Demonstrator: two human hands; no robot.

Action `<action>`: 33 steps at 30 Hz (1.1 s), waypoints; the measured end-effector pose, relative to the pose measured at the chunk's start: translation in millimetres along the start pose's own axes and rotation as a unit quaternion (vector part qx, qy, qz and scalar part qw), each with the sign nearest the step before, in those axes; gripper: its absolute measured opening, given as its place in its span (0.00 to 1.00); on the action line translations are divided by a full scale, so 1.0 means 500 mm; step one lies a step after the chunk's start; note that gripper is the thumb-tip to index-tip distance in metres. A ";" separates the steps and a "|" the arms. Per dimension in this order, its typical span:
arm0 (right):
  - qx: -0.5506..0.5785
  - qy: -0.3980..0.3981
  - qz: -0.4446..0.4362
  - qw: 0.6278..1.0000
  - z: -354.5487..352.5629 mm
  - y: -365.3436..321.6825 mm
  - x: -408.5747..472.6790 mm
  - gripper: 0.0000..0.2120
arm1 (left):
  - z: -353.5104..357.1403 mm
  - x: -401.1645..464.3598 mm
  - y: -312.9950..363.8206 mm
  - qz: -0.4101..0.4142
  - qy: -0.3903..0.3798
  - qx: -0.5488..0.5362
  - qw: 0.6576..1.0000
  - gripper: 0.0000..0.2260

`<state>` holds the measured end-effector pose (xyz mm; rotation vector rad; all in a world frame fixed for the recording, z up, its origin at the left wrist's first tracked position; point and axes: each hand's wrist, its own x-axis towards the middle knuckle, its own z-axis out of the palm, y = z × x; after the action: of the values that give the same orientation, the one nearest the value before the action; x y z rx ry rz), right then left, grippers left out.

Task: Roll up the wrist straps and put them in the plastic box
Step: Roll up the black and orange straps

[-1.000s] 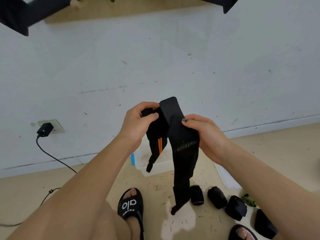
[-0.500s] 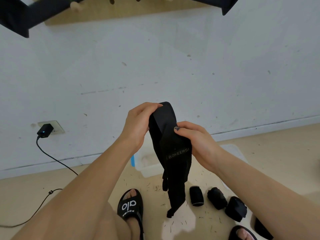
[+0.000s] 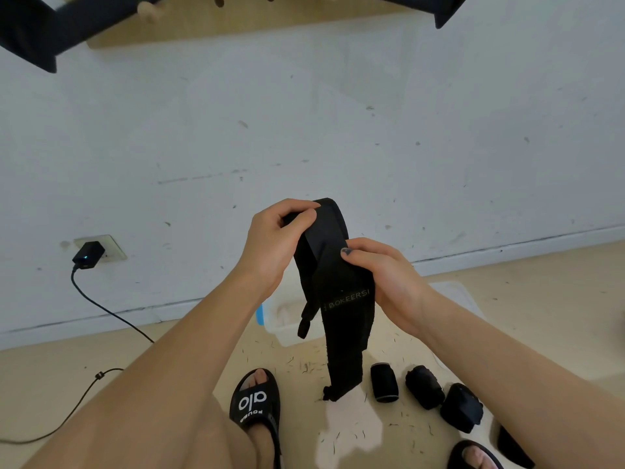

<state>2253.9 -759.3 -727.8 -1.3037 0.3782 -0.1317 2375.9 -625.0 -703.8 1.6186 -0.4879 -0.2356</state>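
A long black wrist strap [image 3: 341, 319] with "BOKEERS" lettering hangs in front of me, folded over at its top. My left hand [image 3: 270, 245] pinches the folded top end. My right hand [image 3: 382, 279] grips the strap's right side a little lower, thumb on the front. The strap's tail dangles down to the floor. The clear plastic box [image 3: 287, 319] with a blue latch sits on the floor behind the strap, mostly hidden by it and my arms. Three rolled black straps [image 3: 384, 382] [image 3: 424, 387] [image 3: 461, 407] lie on the floor to the right.
My feet in black sandals [image 3: 255, 404] [image 3: 473, 456] stand on the beige floor. The box's clear lid [image 3: 453, 292] lies by the wall. A charger [image 3: 88, 254] is plugged into a wall socket at left, its cable trailing across the floor. Another black strap piece [image 3: 510, 448] lies at bottom right.
The strap's upright top end has been folded over forward, hiding the orange stripes. Both hands shifted slightly while rolling, and the dangling tail has risen a little.
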 end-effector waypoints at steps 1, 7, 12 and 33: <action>0.002 -0.003 0.001 1.000 0.000 0.001 0.000 0.08 | 0.000 0.000 0.000 0.000 0.002 0.001 1.000 0.08; 0.004 -0.017 0.004 1.000 0.002 0.005 0.003 0.07 | 0.001 -0.001 0.002 0.001 0.018 -0.004 1.000 0.06; -0.018 -0.017 0.007 1.000 0.003 0.006 0.006 0.08 | 0.000 0.000 0.003 0.008 0.022 -0.007 1.000 0.07; -0.067 0.085 -0.112 0.988 0.024 -0.018 0.010 0.16 | 0.069 -0.031 0.012 0.063 0.031 0.100 0.992 0.09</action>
<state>2263.9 -752.5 -717.6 -1.4705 0.3893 -0.4145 2345.9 -649.3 -704.0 1.7765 -0.5787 -0.0414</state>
